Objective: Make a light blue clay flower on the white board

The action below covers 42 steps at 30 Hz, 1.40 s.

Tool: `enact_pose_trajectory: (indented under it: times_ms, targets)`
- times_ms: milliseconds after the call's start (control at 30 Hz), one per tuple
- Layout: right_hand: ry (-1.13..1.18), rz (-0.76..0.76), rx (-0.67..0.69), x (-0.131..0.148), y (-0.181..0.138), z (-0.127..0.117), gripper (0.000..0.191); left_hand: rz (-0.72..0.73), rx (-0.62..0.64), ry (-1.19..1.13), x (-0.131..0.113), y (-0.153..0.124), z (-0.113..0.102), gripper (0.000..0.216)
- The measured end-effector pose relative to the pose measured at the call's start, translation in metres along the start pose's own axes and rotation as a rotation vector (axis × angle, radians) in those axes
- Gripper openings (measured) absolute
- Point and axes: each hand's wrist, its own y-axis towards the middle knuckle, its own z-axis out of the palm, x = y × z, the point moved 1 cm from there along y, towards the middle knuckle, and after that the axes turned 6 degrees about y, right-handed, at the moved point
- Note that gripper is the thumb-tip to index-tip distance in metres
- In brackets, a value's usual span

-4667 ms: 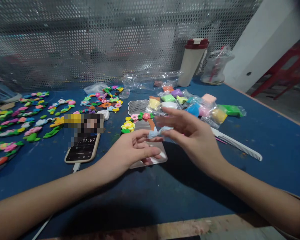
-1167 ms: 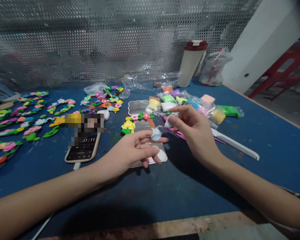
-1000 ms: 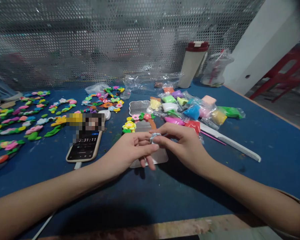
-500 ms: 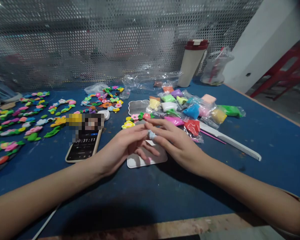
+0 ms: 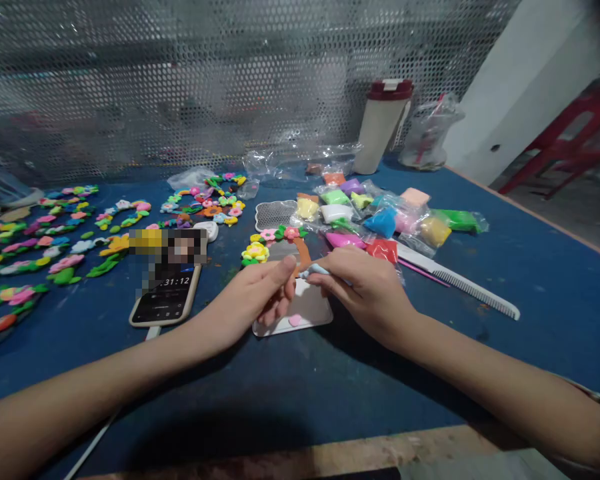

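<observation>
A blue table [image 5: 530, 280] runs from a worn wooden near edge [image 5: 330, 457] to a perforated metal screen [image 5: 180, 87] along its far side. The near middle and the right of the table are bare. The left is crowded with clay flowers [image 5: 55, 240] and a phone [image 5: 167, 297], and clay packets [image 5: 385, 220] and a comb [image 5: 460, 283] lie far right of centre. Both hands meet at centre above a small board [image 5: 307, 310]. The right hand [image 5: 367, 290] pinches a pale blue clay piece [image 5: 314, 269] between thumb and closed fingertips, just over the board's far edge. The left hand [image 5: 253, 297] has its fingers curled toward the palm and its thumb raised just beside the clay; whether the thumb touches the clay cannot be told.
</observation>
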Motion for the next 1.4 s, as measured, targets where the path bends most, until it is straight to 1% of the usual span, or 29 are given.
enact_pose_trajectory:
  times_ms: [67,133,200,233,300,367,433,500,533,567,633,733,800,867,933,1033,1100,1167,1200,1267,1333,1367,1400]
  targets:
    - [0.037,0.014,0.076,0.002,-0.001,0.001,0.029,-0.011,0.005,0.043,0.0,0.0,0.0,0.048]
    - [0.096,0.032,0.187,0.005,-0.001,0.003,0.023,-0.009,0.003,0.079,0.0,-0.001,-0.001,0.043]
    - [0.154,0.077,0.3,0.007,0.0,0.004,0.024,0.009,-0.018,0.111,-0.002,0.0,-0.002,0.035]
    - [0.186,0.11,0.333,0.008,0.0,0.004,0.026,0.021,-0.026,0.125,-0.002,0.001,-0.003,0.032]
    - [0.266,0.179,0.324,0.007,0.002,0.003,0.026,0.038,-0.015,0.161,-0.003,0.001,-0.005,0.029]
    - [0.33,0.256,0.235,0.004,0.002,0.001,0.026,0.048,-0.003,0.242,-0.004,0.001,-0.007,0.029]
    - [0.35,0.348,0.162,0.0,0.002,-0.001,0.025,0.078,-0.053,0.428,-0.006,-0.001,-0.009,0.033]
    - [0.331,0.412,0.169,-0.003,0.0,0.0,0.027,0.139,-0.149,0.688,-0.008,-0.005,-0.012,0.037]
    - [0.308,0.415,0.194,-0.005,-0.001,0.001,0.026,0.175,-0.2,0.829,-0.008,-0.008,-0.013,0.038]
    - [0.275,0.389,0.225,-0.007,-0.002,0.003,0.021,0.204,-0.209,0.932,-0.008,-0.011,-0.013,0.035]
    - [0.178,0.282,0.258,-0.009,-0.005,0.007,0.011,0.235,-0.192,1.073,-0.005,-0.019,-0.013,0.028]
    - [-0.017,0.126,0.269,-0.012,-0.009,0.009,0.017,0.269,-0.202,1.202,0.004,-0.028,-0.015,0.029]
    - [-0.111,0.084,0.315,-0.012,-0.011,0.008,0.024,0.356,-0.234,1.228,0.012,-0.032,-0.018,0.028]
    - [-0.135,0.072,0.388,-0.01,-0.012,0.004,0.029,0.481,-0.274,1.227,0.019,-0.034,-0.02,0.027]
    - [-0.118,0.085,0.443,-0.007,-0.012,0.001,0.032,0.589,-0.287,1.248,0.023,-0.033,-0.02,0.03]
    - [-0.076,0.13,0.495,-0.002,-0.01,-0.002,0.034,0.67,-0.23,1.364,0.023,-0.027,-0.017,0.037]
    - [0.0,0.201,0.524,-0.002,-0.008,-0.003,0.032,0.694,-0.188,1.436,0.021,-0.022,-0.015,0.04]
    - [0.105,0.318,0.514,-0.005,-0.004,-0.006,0.027,0.704,-0.175,1.468,0.02,-0.018,-0.015,0.041]
    - [0.151,0.384,0.481,-0.007,-0.002,-0.009,0.026,0.705,-0.177,1.475,0.02,-0.016,-0.015,0.042]
    - [0.196,0.492,0.365,-0.013,0.002,-0.016,0.026,0.701,-0.182,1.482,0.022,-0.014,-0.017,0.044]
    - [0.182,0.529,0.268,-0.019,0.007,-0.023,0.026,0.707,-0.188,1.469,0.025,-0.012,-0.019,0.045]
    - [0.161,0.524,0.254,-0.021,0.009,-0.025,0.026,0.716,-0.187,1.453,0.026,-0.012,-0.021,0.044]
    - [0.136,0.509,0.268,-0.024,0.012,-0.027,0.025,0.723,-0.199,1.428,0.028,-0.011,-0.023,0.042]
